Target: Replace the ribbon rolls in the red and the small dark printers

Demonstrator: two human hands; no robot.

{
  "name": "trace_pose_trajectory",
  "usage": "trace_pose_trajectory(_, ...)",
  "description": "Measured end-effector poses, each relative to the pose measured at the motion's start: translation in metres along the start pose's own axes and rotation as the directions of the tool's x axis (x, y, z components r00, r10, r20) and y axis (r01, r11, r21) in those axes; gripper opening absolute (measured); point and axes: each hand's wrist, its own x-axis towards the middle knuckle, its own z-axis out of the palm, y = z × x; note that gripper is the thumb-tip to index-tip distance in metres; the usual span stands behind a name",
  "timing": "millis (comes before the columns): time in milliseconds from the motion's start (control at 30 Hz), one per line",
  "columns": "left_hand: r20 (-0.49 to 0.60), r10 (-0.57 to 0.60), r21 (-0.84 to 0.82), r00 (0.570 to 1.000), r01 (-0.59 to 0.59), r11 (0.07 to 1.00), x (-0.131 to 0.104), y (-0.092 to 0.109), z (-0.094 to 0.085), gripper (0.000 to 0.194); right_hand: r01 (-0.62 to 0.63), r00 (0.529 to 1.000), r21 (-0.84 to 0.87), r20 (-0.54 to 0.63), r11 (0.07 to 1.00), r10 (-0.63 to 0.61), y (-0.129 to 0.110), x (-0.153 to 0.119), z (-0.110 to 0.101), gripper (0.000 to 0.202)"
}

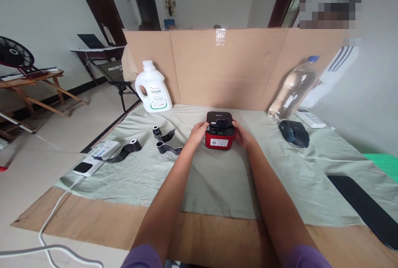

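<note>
Head view — hands [220, 133] flanking printer [219, 130]

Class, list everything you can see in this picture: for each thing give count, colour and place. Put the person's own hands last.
label printer: 1, red and black, middle of cloth, between both hands
black rolls: 3, partly unwound, left of printer
detergent jug: 1, white, back left
water bottle: 1, clear, blue cap, leaning back right
black device: 1, right of printer
remote: 1, white, behind black device
power strip: 1, white, left edge
cloth: 1, pale green, over table
cardboard screen: 1, brown, behind
left hand: on printer's left side
right hand: on printer's right side
</note>
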Motion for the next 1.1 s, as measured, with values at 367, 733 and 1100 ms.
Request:
trace_pose_trajectory(367,-0.061,-0.095,-0.118,0.994,0.087,0.989,-0.007,0.002,0.009,0.017,0.025,1.000,-0.023,0.000,0.999,-0.025,-0.004,0.007,-0.001,0.052)
trace_pose_trajectory(733,0.103,0.098,-0.162,0.990,-0.081,0.983,-0.024,-0.015,0.002,0.041,0.221,0.973,-0.165,-0.026,0.961,-0.228,0.013,-0.061,0.013,0.060)
trace_pose_trajectory(1100,-0.096,0.239,-0.030,0.966,-0.243,0.970,0.006,0.025,-0.089,0.034,0.399,0.913,-0.547,0.164,0.736,-0.373,-0.044,-0.012,0.113,0.075)
